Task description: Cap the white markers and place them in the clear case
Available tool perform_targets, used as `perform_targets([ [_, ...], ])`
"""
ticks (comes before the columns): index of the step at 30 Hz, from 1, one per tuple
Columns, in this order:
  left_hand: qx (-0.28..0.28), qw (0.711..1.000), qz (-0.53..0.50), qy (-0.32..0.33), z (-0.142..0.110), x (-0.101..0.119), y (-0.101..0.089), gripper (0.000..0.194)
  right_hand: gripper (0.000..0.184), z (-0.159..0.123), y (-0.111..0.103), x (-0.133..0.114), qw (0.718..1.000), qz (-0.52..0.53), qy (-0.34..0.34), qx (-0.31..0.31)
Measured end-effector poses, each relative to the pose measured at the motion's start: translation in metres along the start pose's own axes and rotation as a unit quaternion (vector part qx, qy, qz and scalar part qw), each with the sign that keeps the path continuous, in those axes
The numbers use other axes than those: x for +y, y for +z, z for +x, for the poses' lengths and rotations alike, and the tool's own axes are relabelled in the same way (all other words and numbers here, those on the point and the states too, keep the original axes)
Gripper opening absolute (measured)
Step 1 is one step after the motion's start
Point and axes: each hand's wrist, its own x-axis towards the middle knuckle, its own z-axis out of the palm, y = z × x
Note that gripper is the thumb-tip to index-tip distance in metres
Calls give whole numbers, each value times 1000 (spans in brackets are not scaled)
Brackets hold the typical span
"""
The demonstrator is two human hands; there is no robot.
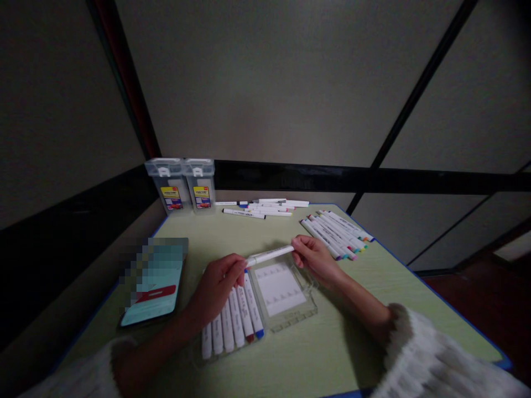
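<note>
A white marker (270, 255) is held nearly level between my two hands, above an open clear plastic case (286, 320). My left hand (219, 284) pinches the marker's left end, and my right hand (317, 258) grips its right end. Under my left hand, several white markers (235, 318) lie side by side in the left half of the case; one shows a blue end and another a brown end. The upper ends of some are hidden by my left hand. A white printed sheet (280, 290) lies in the case's right half.
Loose white markers (265, 209) lie along the table's back edge, with another row of markers (334, 235) at the right. Two clear lidded boxes (180, 188) stand at the back left. A tablet-like device (160, 293), partly pixelated, rests at the left of the table (357, 337).
</note>
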Motion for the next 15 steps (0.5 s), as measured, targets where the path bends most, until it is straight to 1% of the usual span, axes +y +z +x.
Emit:
perform_targets([
  [8,-3,999,-31,-22,-1,-3,1,38,32,-2,4,-6,1000,19,-5,0],
  [15,-2,998,-38,-52,0,-4,2,38,27,-3,4,-7,999,52,2,-4],
])
